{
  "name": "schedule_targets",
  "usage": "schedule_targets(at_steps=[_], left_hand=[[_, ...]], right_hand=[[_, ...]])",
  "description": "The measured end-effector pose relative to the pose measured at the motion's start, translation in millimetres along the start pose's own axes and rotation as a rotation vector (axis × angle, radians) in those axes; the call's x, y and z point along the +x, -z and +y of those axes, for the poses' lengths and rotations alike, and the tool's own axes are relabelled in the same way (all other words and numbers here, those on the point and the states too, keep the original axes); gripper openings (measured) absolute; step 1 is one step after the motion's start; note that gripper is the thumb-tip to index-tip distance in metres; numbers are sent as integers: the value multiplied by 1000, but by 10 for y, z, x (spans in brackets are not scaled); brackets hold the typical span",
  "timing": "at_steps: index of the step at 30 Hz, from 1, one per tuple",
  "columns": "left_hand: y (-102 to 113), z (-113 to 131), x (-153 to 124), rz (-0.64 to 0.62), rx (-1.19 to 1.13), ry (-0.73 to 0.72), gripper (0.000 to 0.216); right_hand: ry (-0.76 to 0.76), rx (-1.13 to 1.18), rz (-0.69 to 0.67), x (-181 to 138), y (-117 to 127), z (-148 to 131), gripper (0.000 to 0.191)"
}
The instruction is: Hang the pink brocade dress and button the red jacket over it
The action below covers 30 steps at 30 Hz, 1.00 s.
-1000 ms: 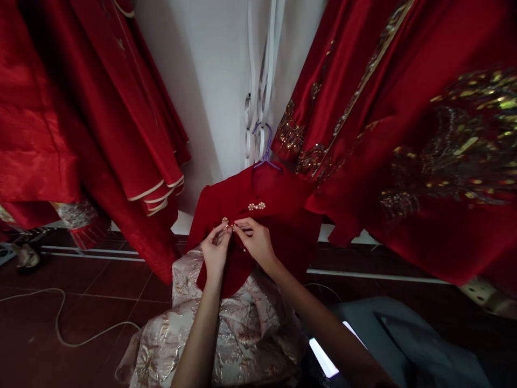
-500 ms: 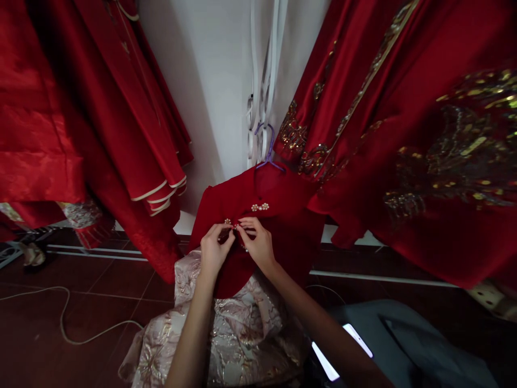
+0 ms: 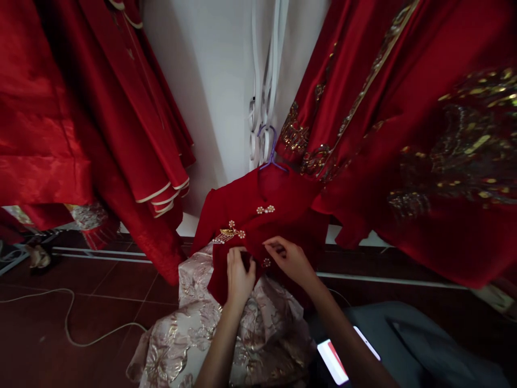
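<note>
In the head view, one red jacket (image 3: 232, 199), matte, with three jewelled flower ornaments (image 3: 265, 209) showing, one of them tasselled, is on one purple hanger (image 3: 273, 153) above one pale brocade cloth (image 3: 167, 350). Two hands work at its front: the left hand (image 3: 241, 276), half curled, thumb apart, lies against it; the right hand (image 3: 291, 260) has fingertips nearly together, and whether either grips anything I cannot tell.

Saw pale-trimmed red garments (image 3: 133, 124) at left | saw gold-sequined red garments (image 3: 375, 161) at right | noted whitish wall (image 3: 202, 81) and scrolled white metalwork (image 3: 254, 59) between | found curved pale cable (image 3: 68, 318) on dark tiled floor (image 3: 109, 307) | spotted lit screen (image 3: 332, 361) at lower right
</note>
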<state>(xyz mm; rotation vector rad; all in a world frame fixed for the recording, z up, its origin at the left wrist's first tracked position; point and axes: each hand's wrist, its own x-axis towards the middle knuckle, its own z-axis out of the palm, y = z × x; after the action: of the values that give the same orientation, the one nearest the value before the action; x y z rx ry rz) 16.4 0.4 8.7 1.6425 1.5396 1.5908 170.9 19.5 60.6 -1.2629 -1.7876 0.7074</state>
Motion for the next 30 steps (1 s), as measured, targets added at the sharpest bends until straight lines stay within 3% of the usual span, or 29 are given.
schedule_targets(at_steps=[4, 9, 14, 18, 21, 26, 30], left_hand=[[18, -11, 117, 156, -221, 75, 17], [70, -94, 452, 175, -471, 205, 19], [141, -77, 605, 157, -407, 121, 16], [177, 7, 614, 80, -393, 99, 16], [187, 46, 603, 50, -424, 86, 18], [208, 34, 625, 89, -429, 91, 19], [207, -23, 650, 119, -406, 116, 19]], right_hand=[[-13, -3, -36, -67, -7, 56, 16], [-6, 83, 15, 53, -171, -108, 22], [31, 137, 177, 258, -444, -249, 29], [45, 144, 248, 374, -622, -213, 20], [22, 186, 228, 397, -631, -160, 19], [3, 373, 188, 405, -533, -137, 28], [23, 388, 207, 438, -530, -161, 27]])
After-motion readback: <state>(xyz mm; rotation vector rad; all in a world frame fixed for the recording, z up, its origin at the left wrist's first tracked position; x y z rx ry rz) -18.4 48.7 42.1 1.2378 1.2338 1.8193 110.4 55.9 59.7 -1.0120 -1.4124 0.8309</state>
